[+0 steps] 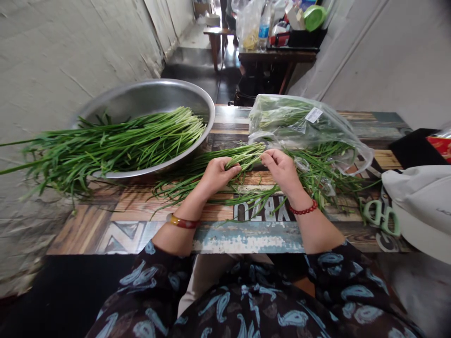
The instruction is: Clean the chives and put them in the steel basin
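Observation:
My left hand (219,174) is closed around a bunch of green stalks (186,180), whose pale ends point right and whose leafy ends trail left over the table. At those pale ends, the fingers of my right hand (280,170) are pinched together; what they hold is too small to make out. A large metal bowl (148,87) at the left holds a thick pile of similar stalks (137,141), hanging over its left rim. Right of my right hand lie loose stalks (317,173), partly under a clear plastic bag (303,117) with more greens inside.
Green-handled scissors (382,216) lie near the right end of the patterned wood table (246,237), beside a white cap (423,202). A black object (416,148) is behind the cap. Farther back, a small table (278,56) bears a bottle (264,28) and bags. A wall stands at the left.

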`<state>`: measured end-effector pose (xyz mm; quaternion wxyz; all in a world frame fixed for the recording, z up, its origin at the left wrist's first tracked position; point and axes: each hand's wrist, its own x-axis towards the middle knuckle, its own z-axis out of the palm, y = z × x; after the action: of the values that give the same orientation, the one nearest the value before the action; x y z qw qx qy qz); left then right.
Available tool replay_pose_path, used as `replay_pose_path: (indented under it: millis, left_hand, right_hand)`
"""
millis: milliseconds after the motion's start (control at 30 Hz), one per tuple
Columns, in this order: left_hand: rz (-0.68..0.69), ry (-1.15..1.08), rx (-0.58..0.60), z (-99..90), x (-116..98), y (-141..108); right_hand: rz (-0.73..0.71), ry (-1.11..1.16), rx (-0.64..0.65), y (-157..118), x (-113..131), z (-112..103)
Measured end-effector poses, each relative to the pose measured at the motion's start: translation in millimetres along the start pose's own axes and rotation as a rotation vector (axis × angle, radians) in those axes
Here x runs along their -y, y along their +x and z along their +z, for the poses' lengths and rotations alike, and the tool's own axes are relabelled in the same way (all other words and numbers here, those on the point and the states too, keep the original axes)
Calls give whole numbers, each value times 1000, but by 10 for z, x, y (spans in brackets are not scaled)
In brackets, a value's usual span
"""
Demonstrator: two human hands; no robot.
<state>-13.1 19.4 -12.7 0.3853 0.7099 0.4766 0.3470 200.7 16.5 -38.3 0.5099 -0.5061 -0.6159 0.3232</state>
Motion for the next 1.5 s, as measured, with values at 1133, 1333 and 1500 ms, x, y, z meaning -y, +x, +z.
replay_pose_path:
  millis: [1133, 1333, 1500]
  left_hand:
    - [111, 140, 143, 13, -27, 5]
    - [76, 136, 168, 33, -15, 4]
    - [63, 99, 190, 28, -27, 4]
  right_hand:
    - [-374, -216, 82, -102, 208, 146]
    - [-163, 19, 16, -137, 183, 224]
    - [69, 270, -8, -154, 138, 312]
